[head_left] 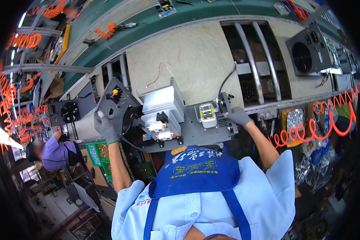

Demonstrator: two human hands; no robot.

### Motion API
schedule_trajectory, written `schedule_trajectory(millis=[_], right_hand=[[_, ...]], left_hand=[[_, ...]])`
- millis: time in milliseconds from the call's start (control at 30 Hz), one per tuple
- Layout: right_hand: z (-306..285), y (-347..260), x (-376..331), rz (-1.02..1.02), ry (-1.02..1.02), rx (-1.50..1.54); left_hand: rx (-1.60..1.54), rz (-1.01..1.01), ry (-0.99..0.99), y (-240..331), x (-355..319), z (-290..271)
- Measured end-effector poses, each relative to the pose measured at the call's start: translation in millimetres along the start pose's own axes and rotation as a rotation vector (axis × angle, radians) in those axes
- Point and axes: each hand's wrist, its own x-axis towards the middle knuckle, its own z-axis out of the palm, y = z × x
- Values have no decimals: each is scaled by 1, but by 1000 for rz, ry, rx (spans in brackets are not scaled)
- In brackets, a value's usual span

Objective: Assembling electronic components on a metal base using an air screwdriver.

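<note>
A dark grey metal chassis [192, 139] lies across the near edge of the workbench, in front of my body. On it sit a silver finned heat sink [159, 102] and a yellow-wrapped transformer [207, 114] in a white frame. White connector-like parts [158, 128] are fixed below the heat sink. My left hand [105, 127], in a grey glove, is closed on the edge of the tilted left panel [118, 96]. My right hand [239, 117], also gloved, is closed around the chassis's right end plate [225, 108]; its fingertips are partly hidden. A dark cable [227, 76] rises from that end.
Pale boards [180, 52] and metal rollers [250, 60] form the bench beyond the chassis. Similar grey units stand left [70, 112] and right [308, 52]. Green bins [100, 154] of small hardware sit by my left arm. An orange coiled hose [320, 130] hangs right. A person in purple [58, 154] works at left.
</note>
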Motion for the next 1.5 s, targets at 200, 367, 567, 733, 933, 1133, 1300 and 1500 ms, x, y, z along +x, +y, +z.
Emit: schedule_trajectory(millis=[200,367,567,733,933,1133,1300,1500], right_hand=[[1,-20,20,25,253,-12],[10,-24,65,-113,364,-4],[30,-34,132,-190,438,-16],[30,-49,148,-85,373,-112],[-8,-103,161,-256,601,-60],[-3,-117,166,-349,663,1],[34,-49,122,-415,757,251],[80,112,35,-103,889,282]], left_hand=[[-8,-45,75,0,0,4],[-91,109,163,-9,-1,11],[-53,159,292,-62,-10,7],[-12,119,282,-103,-27,7],[135,-7,298,-113,-44,10],[335,-338,252,-160,-130,8],[-235,-857,-22,-192,-233,20],[157,-770,-557,-212,-246,53]])
